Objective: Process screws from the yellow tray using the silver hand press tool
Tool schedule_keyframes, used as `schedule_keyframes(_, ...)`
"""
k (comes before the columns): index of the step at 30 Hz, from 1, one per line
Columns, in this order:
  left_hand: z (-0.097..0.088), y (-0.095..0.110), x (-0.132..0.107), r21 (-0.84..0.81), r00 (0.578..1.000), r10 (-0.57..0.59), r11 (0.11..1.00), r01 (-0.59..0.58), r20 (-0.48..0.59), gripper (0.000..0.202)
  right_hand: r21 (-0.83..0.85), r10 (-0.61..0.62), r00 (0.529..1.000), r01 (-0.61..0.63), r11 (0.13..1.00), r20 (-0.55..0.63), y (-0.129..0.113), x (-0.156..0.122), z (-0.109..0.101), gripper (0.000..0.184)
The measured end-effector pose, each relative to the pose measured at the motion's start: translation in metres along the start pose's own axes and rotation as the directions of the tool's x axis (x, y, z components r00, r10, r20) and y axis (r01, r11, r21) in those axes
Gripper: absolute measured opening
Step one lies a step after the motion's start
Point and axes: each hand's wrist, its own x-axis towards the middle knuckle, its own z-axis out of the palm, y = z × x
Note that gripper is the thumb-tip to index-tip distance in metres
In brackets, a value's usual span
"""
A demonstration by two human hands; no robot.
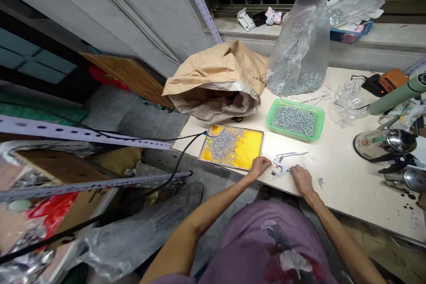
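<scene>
My left hand (260,167) is over the table's front edge, beside the tray. Its thumb and fingers are pinched together, and whatever they hold is too small to make out. Just right of it, a silver plier-like hand tool (281,170) with a curved C-shaped jaw and a long upper lever lies on the table. My right hand (301,180) has its fingers closed at the tool's lower right end. A shallow yellow tray (252,144) left of my hands bears many small silver screw-like pins (223,145). A green basket (318,129) behind the tool holds more of them.
A brown paper sack (216,73) lies open behind the tray. Beside it stands a clear plastic bag (297,49) of metal pieces. A kettle (382,144), a green flask (396,95) and crumpled plastic (348,102) are at the right. Cables (181,155) hang at the left.
</scene>
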Motion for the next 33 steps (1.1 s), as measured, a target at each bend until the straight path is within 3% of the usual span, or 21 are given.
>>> schedule_keyframes(4, 0.033, 0.004, 0.001, -0.07, 0.993, -0.089, 0.993, 0.095, 0.08, 0.012, -0.029, 0.022, 1.0, -0.022, 0.999, 0.006, 0.011, -0.003, -0.004, 0.028)
schedule_keyframes(9, 0.05, 0.001, 0.001, -0.089, 0.986, -0.128, 0.986, 0.138, 0.103, 0.014, 0.015, 0.035, 0.999, -0.035, 0.999, 0.004, 0.014, -0.004, -0.002, 0.027)
schedule_keyframes(17, 0.054, 0.006, -0.004, -0.049, 0.979, -0.178, 0.982, 0.184, 0.102, 0.014, 0.061, 0.039, 0.999, -0.04, 0.997, 0.028, 0.013, -0.003, 0.0, 0.027)
schedule_keyframes(29, 0.057, 0.008, -0.008, 0.052, 0.988, -0.134, 0.99, 0.13, 0.071, 0.012, 0.065, 0.055, 0.998, -0.053, 0.996, -0.019, 0.01, -0.005, 0.001, 0.027)
schedule_keyframes(33, 0.063, 0.003, -0.011, -0.033, 0.992, -0.125, 0.991, 0.126, 0.018, 0.011, 0.063, 0.061, 0.997, -0.058, 0.996, -0.037, 0.009, -0.006, 0.004, 0.029)
